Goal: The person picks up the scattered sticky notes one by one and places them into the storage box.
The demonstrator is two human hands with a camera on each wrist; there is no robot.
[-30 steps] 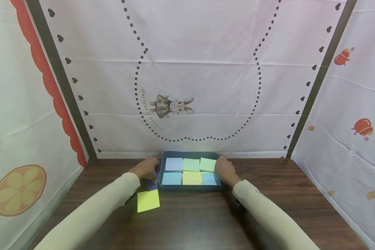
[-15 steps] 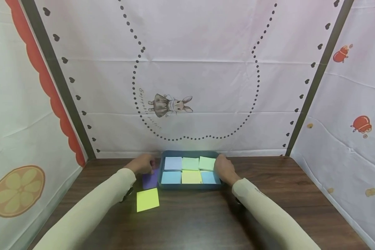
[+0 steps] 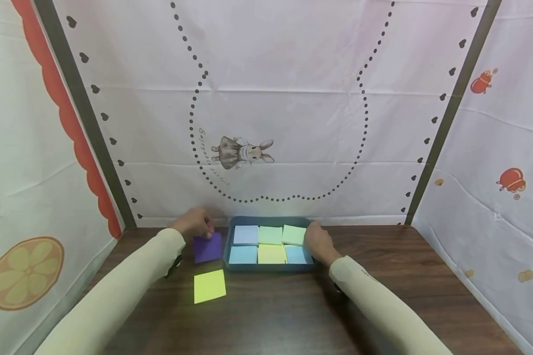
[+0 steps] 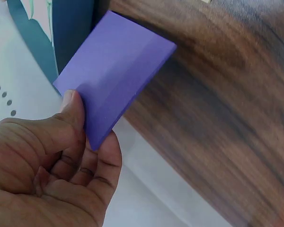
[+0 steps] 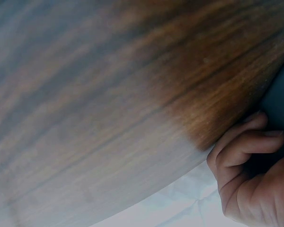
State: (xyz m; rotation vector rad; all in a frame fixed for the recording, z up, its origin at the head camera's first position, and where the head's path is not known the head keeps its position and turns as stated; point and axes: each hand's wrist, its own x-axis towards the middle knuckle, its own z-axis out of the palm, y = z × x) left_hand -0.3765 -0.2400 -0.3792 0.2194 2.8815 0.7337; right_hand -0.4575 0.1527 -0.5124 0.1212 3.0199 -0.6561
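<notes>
My left hand (image 3: 193,223) pinches a purple sticky note pad (image 3: 208,249) by one corner, left of the blue tray (image 3: 271,267). In the left wrist view the thumb lies on the pad's face (image 4: 116,71) and fingers are behind it; the tray's wall (image 4: 73,33) stands just beyond. At the tray's right end, my right hand (image 3: 321,242) grips the side with curled fingers; its thumb is hidden. Inside the tray sit two rows of sticky note pads: pale blue, green, yellow and brighter blue. A bright yellow sticky note pad (image 3: 209,287) lies on the table nearer me.
The dark wood-grain table (image 3: 271,315) runs up to a white printed cloth (image 3: 293,123) at the back. More cloth hangs at the left and right sides. The tray stands close to the back cloth.
My left hand has moved left, away from the tray's left end, and now the purple pad comes with it, apart from the tray. The right hand has stayed at the tray's right end.
</notes>
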